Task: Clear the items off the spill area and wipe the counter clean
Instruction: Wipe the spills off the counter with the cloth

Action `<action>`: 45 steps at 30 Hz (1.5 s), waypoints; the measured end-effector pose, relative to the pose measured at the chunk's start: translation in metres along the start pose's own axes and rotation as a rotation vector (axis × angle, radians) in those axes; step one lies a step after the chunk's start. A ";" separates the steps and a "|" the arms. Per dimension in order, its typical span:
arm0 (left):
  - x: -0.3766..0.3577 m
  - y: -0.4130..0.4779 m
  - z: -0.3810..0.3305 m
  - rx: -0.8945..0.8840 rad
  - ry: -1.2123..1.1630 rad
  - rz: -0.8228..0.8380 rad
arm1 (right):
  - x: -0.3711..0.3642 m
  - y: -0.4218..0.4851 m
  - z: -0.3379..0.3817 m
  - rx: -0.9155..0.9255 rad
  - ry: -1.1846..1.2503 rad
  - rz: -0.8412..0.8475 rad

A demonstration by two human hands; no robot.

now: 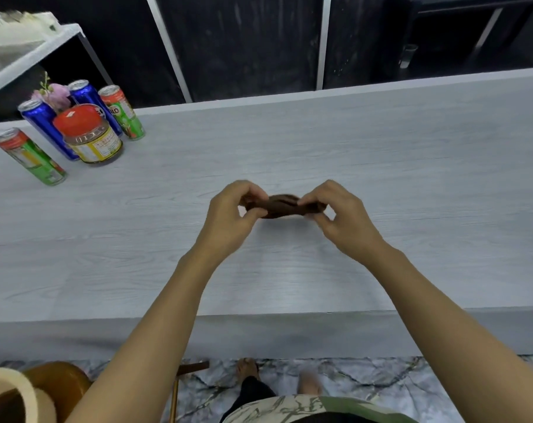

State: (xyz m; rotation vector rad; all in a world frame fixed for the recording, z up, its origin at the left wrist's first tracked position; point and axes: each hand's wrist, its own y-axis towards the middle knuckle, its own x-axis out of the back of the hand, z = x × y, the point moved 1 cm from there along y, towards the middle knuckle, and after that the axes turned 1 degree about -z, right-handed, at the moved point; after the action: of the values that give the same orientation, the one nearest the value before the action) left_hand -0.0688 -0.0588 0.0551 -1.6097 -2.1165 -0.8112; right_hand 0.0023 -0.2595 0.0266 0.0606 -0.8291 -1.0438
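The cans (30, 155) and jar (89, 134) are standing far left on the bench (411, 154), likely moved clear. The left hand (231, 215) and right hand (341, 215) are each pinching an end of the brown cloth (282, 206), probably bunching it for wiping. It is stretching sideways, just above mid-bench.

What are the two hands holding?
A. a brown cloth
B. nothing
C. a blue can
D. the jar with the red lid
A: the left hand and right hand each pinch an end of the bunched brown cloth over the counter.
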 end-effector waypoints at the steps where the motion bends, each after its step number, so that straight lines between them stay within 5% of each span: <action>1: 0.003 -0.011 0.004 -0.031 0.055 0.094 | 0.000 -0.010 0.001 -0.022 0.017 0.084; 4: 0.010 -0.049 0.014 -0.010 0.082 0.331 | 0.002 -0.043 0.000 -0.189 0.090 0.182; 10: -0.007 -0.025 0.044 -0.065 0.156 0.080 | -0.022 -0.037 -0.001 -0.123 -0.059 -0.041; 15: 0.001 -0.017 0.087 0.032 0.158 -0.033 | -0.057 -0.023 0.010 0.104 -0.331 0.449; 18: 0.011 -0.024 0.108 0.013 0.225 0.079 | -0.058 -0.028 0.009 0.046 -0.515 0.493; 21: 0.011 -0.027 0.116 -0.027 0.246 0.122 | -0.074 -0.035 0.025 0.059 -0.739 0.390; 25: 0.013 -0.026 0.117 -0.041 0.222 0.117 | -0.103 -0.037 0.043 0.065 -0.609 0.109; 29: 0.012 -0.027 0.122 -0.045 0.217 0.111 | -0.058 -0.064 0.031 -0.271 -0.567 -0.272; 32: 0.010 -0.027 0.120 -0.044 0.222 0.103 | -0.043 -0.087 0.015 -0.484 -0.856 -0.137; 35: 0.009 -0.030 0.119 -0.043 0.222 0.115 | -0.078 -0.074 0.018 -0.563 -0.846 0.044; 42: 0.016 -0.031 0.121 -0.032 0.173 0.130 | -0.159 -0.043 0.064 -0.219 -0.486 0.137; 45: 0.017 -0.031 0.120 -0.006 0.131 0.094 | -0.123 -0.060 0.048 -0.271 -0.477 -0.033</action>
State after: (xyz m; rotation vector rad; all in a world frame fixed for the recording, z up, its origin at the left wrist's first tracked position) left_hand -0.0969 0.0243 -0.0339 -1.6002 -1.9348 -0.8682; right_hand -0.1014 -0.1792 -0.0352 -0.4206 -1.1079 -1.2145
